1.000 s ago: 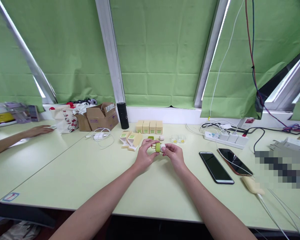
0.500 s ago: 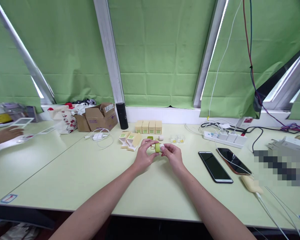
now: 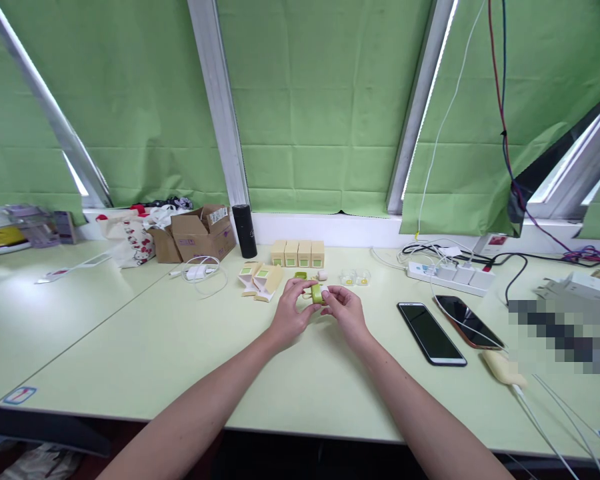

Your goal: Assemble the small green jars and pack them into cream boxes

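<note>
Above the table, my left hand (image 3: 291, 315) grips a small green case (image 3: 317, 294) between thumb and fingers, with a thin loop at its left side. My right hand (image 3: 349, 311) is closed on a small white piece (image 3: 324, 290) at the case's right end; whether the piece is inside the case or against it I cannot tell. Just behind lie another green piece (image 3: 301, 275) and a small pale pink piece (image 3: 322, 275). Opened cream cartons (image 3: 266, 280) lie to the left, and clear plastic holders (image 3: 355, 278) with yellow bits to the right.
Several small cream boxes (image 3: 305, 254) stand at the back beside a black bottle (image 3: 245, 231) and a cardboard box (image 3: 203, 233). A white cable (image 3: 196, 273) lies left. Phones (image 3: 431, 334), a power strip (image 3: 449, 279) and a beige charger-like object (image 3: 501, 367) occupy the right.
The green case has tilted slightly in my fingers, and less of the white piece shows. Another person's hand with a white frame has left the view at the far left.
</note>
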`<state>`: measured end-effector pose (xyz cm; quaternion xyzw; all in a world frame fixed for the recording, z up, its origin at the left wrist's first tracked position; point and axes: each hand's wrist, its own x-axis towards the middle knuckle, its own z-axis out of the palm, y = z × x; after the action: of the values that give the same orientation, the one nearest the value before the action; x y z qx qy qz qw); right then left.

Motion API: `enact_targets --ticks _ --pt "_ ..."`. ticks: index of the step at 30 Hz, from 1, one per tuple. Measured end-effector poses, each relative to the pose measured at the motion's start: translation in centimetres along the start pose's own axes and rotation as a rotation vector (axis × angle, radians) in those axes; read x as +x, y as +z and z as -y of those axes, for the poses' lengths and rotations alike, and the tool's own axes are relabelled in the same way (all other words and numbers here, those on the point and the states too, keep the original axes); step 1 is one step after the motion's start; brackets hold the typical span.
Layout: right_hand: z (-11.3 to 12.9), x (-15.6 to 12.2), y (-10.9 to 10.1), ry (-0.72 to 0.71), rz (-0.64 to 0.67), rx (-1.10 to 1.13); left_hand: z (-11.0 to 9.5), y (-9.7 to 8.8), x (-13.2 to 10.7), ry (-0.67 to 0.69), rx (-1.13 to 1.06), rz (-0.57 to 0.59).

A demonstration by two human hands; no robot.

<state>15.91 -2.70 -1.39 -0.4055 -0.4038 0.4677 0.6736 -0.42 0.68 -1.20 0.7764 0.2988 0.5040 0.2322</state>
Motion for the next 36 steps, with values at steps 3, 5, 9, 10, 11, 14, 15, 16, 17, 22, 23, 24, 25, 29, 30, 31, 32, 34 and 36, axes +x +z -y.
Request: enact_targets --ticks 3,5,9,10,11,14,15,16,17,22,23,24,25,29,30,31,32,34,36 --pt "0.1 -0.1 0.0 0.015 0.051 0.011 0.3 -0.1 0.0 0.001 0.005 0.051" --pt "0.2 -0.2 0.0 0.018 0.089 0.019 0.3 -0.1 0.0 0.025 0.032 0.079" --pt "0.1 -0.1 0.2 -0.021 0.061 0.052 0.0 0.1 0.0 0.119 0.174 0.043" --pt "0.1 -0.1 0.3 -0.032 0.044 0.059 -0.1 0.2 -0.1 0.135 0.215 0.012" --pt "0.1 -0.1 0.3 -0.038 0.03 0.067 -0.3 0.3 -0.1 0.148 0.253 -0.02" --pt "0.1 -0.2 0.6 -0.044 -0.003 0.084 -0.5 0.5 -0.3 0.196 0.32 -0.061" --pt "0.1 -0.3 0.7 -0.044 -0.013 0.083 -0.6 0.6 -0.4 0.212 0.324 -0.052" --pt "0.1 -0.4 0.8 -0.044 -0.021 0.078 -0.6 0.6 -0.4 0.223 0.32 -0.039" --pt "0.1 -0.5 0.9 -0.043 -0.027 0.071 -0.7 0.7 -0.5 0.226 0.314 -0.025" --pt "0.1 -0.7 1.1 -0.061 0.033 0.037 -0.8 0.6 -0.4 0.136 0.23 -0.002" --pt "0.1 -0.7 1.1 -0.071 0.055 0.022 -0.8 0.6 -0.4 0.101 0.185 -0.005" --pt "0.0 -0.7 1.0 -0.084 0.074 0.0 -0.8 0.6 -0.3 0.061 0.129 -0.01" --pt "-0.1 -0.7 0.9 -0.103 0.087 -0.032 -0.7 0.6 -0.2 0.016 0.06 -0.016" --pt "-0.5 -0.5 0.3 -0.205 0.071 -0.248 -0.1 0.7 0.1 -0.148 -0.28 -0.007" --pt "-0.5 -0.5 0.1 -0.235 0.051 -0.319 0.1 0.8 0.2 -0.175 -0.353 0.0" --pt "-0.5 -0.5 -0.1 -0.276 0.023 -0.394 0.2 0.8 0.3 -0.197 -0.41 0.001" --pt "-0.4 -0.6 -0.2 -0.327 -0.002 -0.47 0.3 0.8 0.4 -0.216 -0.451 0.001" --pt "-0.2 -0.7 -0.5 -0.457 -0.024 -0.627 0.4 0.8 0.5 -0.25 -0.493 0.002" --pt "0.0 -0.9 -0.7 -0.583 0.001 -0.781 0.4 0.8 0.5 -0.272 -0.506 0.011"
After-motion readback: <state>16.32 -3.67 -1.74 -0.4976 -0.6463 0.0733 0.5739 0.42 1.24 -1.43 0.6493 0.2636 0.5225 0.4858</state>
